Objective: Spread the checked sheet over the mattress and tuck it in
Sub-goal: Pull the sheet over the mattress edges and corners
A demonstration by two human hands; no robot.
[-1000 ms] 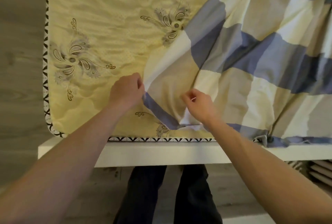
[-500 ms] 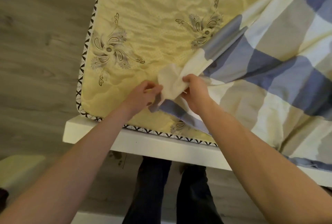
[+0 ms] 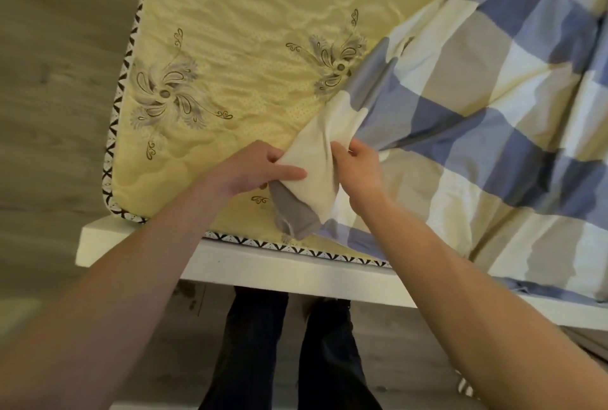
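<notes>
The wooden floor [image 3: 49, 87] fills the left side and the bottom of the view. On it stands a white bed frame [image 3: 296, 274], and its near edge runs across the middle of the picture. The yellow mattress [image 3: 230, 31] lies on the frame; it is quilted, with grey flower patterns and a black and white border. Its left part and its near left corner are bare.

The checked sheet [image 3: 493, 113], in blue, grey and cream squares, covers the right part of the mattress and hangs over the near edge of the bed on the right. One corner of it is gathered into a bunch near the near edge of the mattress, and the tip of this bunch hangs down toward the border.

Both forearms reach forward from the bottom corners, and they come close together at this bunch. The left hand [image 3: 253, 169] is closed around the bunch from the left, with the thumb lying on top of the cream cloth. The right hand [image 3: 358, 166] pinches the same cloth from the right side, with the fingers curled into the folds. Between the arms, two legs in dark trousers [image 3: 289, 350] stand on the floor, close to the frame.
</notes>
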